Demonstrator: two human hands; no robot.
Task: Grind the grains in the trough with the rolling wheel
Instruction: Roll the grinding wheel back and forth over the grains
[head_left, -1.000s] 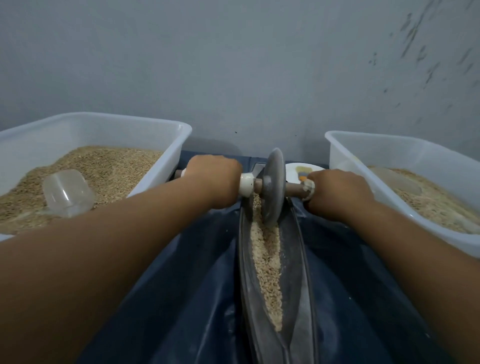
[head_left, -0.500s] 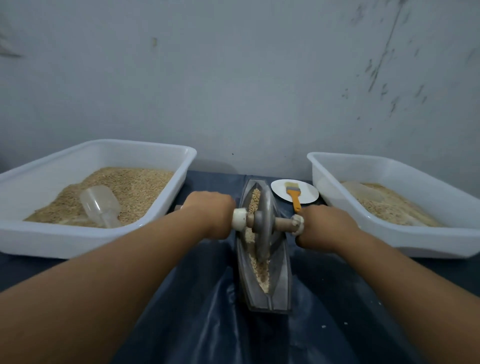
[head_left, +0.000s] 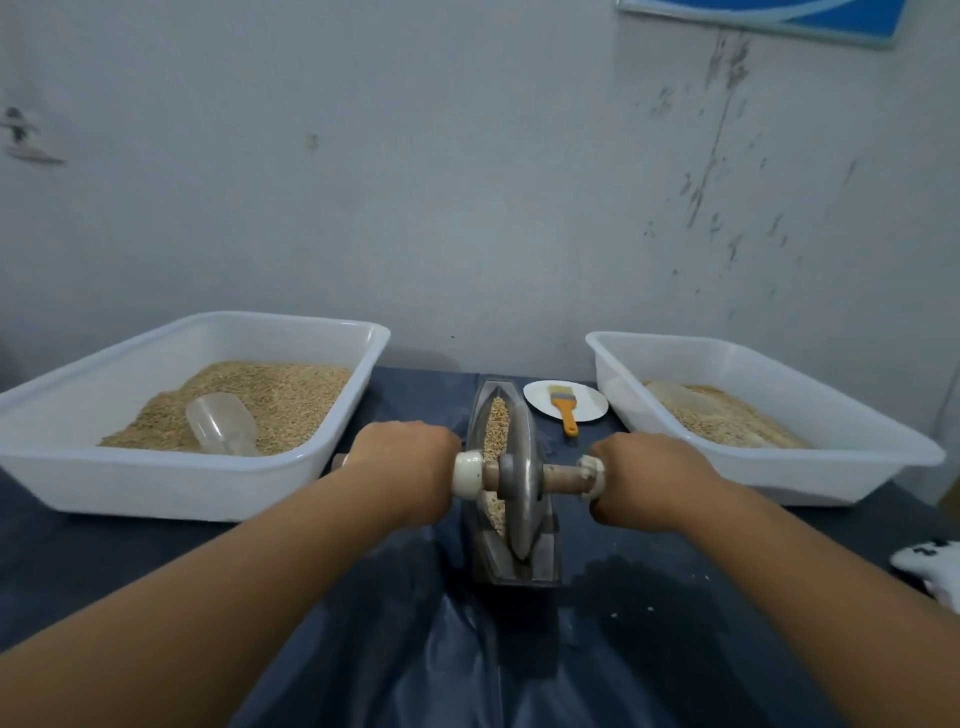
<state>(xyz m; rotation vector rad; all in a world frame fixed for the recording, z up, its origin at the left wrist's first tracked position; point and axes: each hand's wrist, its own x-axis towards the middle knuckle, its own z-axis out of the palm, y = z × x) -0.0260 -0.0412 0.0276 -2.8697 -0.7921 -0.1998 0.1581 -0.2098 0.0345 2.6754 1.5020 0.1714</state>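
Looks heavy and rigid, that metal rolling wheel (head_left: 521, 480), standing on edge in the trough (head_left: 511, 569) over loose grains (head_left: 496, 421), best driven by the wooden axle, left hand (head_left: 402, 465) and right hand (head_left: 641, 480) wrapped tight around either end.

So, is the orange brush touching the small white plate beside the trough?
Touching. The head view shows the orange brush lying on the small white plate: its bristles rest on the plate and its handle sticks out over the near rim toward the person.
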